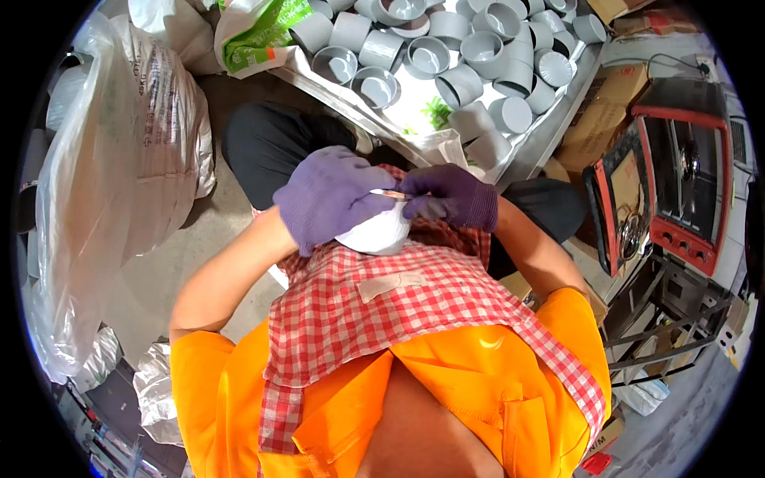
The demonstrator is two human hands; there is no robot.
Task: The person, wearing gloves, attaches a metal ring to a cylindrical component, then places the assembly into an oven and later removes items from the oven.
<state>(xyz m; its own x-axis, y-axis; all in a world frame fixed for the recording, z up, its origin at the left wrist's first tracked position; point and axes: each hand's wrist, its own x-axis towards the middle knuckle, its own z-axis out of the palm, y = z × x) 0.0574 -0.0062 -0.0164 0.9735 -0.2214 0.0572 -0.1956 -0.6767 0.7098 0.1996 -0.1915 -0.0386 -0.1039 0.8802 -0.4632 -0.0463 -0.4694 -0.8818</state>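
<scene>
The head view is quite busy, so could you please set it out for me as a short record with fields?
Left hand: purple-gloved, closed on a white rounded piece, partly hiding it
Right hand: purple-gloved, pinching a small thin tool above the white rounded piece
Clothing: checked apron over an orange shirt
Ahead: many grey cups heaped at mixed angles
Left side: large plastic bags
Right side: red oven, door open
Unclear: the tool's exact kind
</scene>
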